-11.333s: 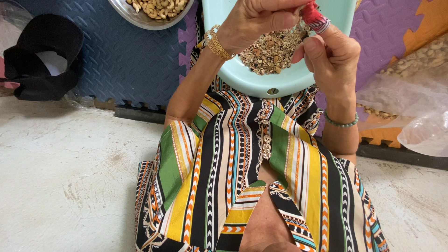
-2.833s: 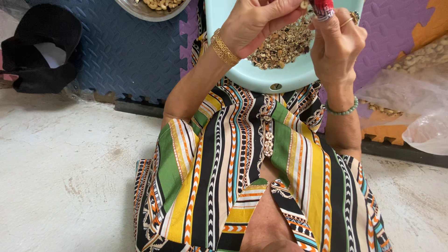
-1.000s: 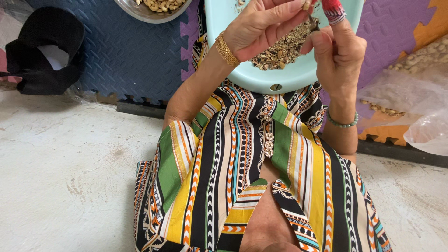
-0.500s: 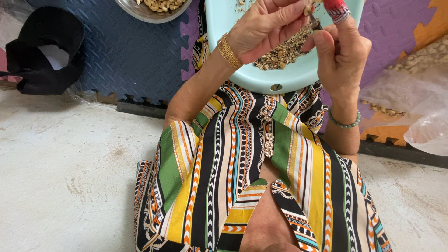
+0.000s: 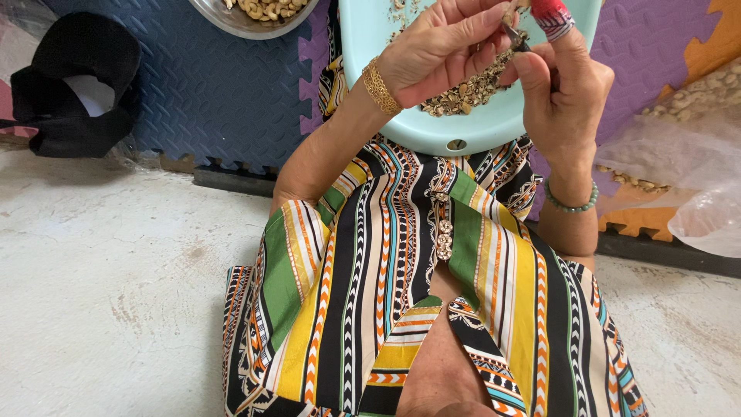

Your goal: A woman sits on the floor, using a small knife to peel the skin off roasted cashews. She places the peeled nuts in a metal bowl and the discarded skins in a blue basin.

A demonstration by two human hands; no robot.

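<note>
Sitting on the floor w/ a pale turquoise tray (image 5: pixel 370 46) on the lap, the person worked over a heap of nut shells & skins (image 5: pixel 471 89) lying in it. Left hand (image 5: pixel 444 54) was curled, fingers pinching a small nut (image 5: pixel 509 14) up near the top edge of the view; the nut was mostly hidden by fingertips, so its state couldn't be made out. Right hand (image 5: pixel 563 85) was clenched around a small knife (image 5: pixel 515 37), thumb wrapped in red tape (image 5: pixel 553 14), the thin dark blade meeting the nut between both hands. Both hands were touching each other at the fingertips, directly above the shell heap, approx. over the tray's right half.

Gold bangle (image 5: pixel 378 86) sat on the left wrist, green bead bracelet (image 5: pixel 570 205) on the right. Striped dress (image 5: pixel 401 293) in green, yellow, black & orange covered the lap below the tray.

Beyond the tray, a metal bowl (image 5: pixel 231 22) of peeled pale nuts stood on blue foam mat (image 5: pixel 224 100), cut off by the top edge. Black cloth bag (image 5: pixel 77 85) lay far left on the mat's edge. Clear plastic bag (image 5: pixel 695 170) w/ more nuts lay at the right, on purple & orange mat tiles. Bare concrete floor (image 5: pixel 100 293) spread left of the person.
</note>
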